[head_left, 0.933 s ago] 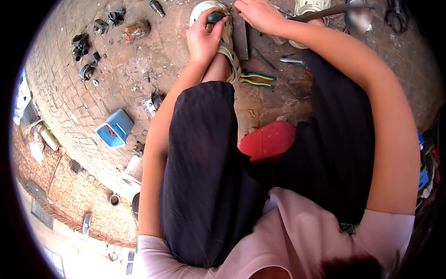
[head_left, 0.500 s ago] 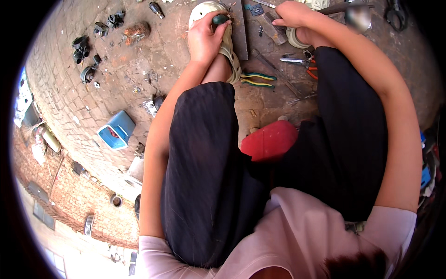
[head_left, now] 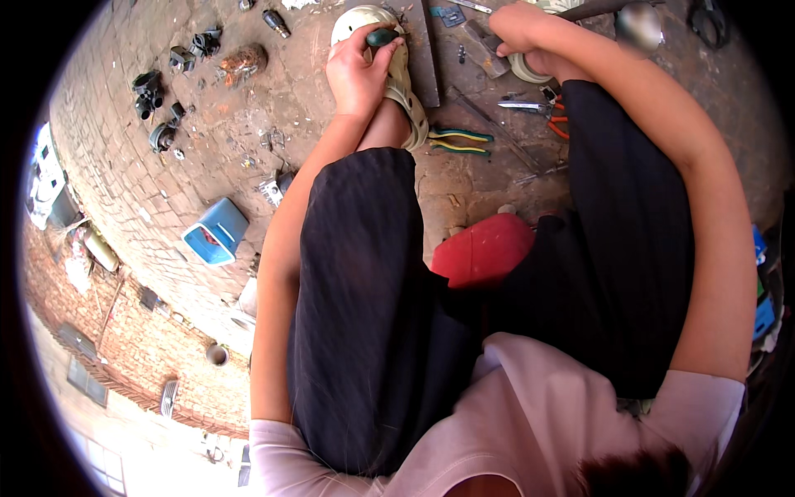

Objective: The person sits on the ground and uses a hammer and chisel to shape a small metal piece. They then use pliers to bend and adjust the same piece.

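My left hand (head_left: 358,73) grips a dark green handle (head_left: 380,37) at the cream left clog (head_left: 397,108), beside a long dark metal bar (head_left: 422,62). My right hand (head_left: 517,33) has curled fingers at a worn metal block (head_left: 489,58) near the right clog (head_left: 530,73); what they hold is hidden. A dark rod (head_left: 580,12) runs behind that hand. Yellow-green pliers (head_left: 460,142), a silver-bladed tool (head_left: 520,106), orange-handled pliers (head_left: 557,124) and a thin bar (head_left: 489,124) lie between my legs.
Dark machine parts (head_left: 147,95), a rusty lump (head_left: 244,62) and a blue bin (head_left: 215,232) stand on the paving to the left. A red object (head_left: 484,248) is between my thighs. Dark tools (head_left: 706,25) lie at upper right.
My right hand has moved right and slightly down from beside the left clog to the metal block, uncovering small items. My left hand has shifted slightly left, still on the green handle.
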Available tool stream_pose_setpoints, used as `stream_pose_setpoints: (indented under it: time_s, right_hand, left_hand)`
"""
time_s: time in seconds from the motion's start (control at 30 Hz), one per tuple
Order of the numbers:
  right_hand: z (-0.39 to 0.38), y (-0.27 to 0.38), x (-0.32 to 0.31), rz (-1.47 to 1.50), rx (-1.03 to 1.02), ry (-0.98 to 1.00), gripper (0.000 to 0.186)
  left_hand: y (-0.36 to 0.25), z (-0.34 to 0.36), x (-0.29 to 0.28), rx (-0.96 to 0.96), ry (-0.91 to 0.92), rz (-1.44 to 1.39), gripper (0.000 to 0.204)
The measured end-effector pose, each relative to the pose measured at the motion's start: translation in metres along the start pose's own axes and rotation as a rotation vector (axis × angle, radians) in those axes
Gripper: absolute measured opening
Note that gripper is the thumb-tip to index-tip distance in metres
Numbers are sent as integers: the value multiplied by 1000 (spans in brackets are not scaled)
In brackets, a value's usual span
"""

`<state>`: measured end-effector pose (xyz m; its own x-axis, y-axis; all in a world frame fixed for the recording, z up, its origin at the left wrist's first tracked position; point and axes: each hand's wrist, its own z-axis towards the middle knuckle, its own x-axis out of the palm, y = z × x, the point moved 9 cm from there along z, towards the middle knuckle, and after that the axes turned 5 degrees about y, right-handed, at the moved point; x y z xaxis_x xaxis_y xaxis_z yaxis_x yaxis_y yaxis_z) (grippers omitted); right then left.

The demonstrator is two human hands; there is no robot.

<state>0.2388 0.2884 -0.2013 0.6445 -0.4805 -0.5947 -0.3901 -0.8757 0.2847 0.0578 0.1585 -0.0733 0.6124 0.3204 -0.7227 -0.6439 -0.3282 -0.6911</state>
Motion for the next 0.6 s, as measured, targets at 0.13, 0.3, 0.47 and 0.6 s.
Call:
stream_pose_setpoints:
  time_s: [0.13,0.3,0.47,0.6]
  right_hand:
    - [0,2,-1,-17,-3,22,35]
    - [-4,7,-5,-32,-7,34,36]
    - [-2,7,-3,-58,24,60,38]
    - [-5,9,-8,-55,31,81,38]
  left_hand:
    - [-4,0,0,41,-15,41,28]
    - [-5,0,-1,34,-20,70,28]
    - [-8,0,-1,46,-28,91,27]
    - [-9,1,-2,89,-32,114,27]
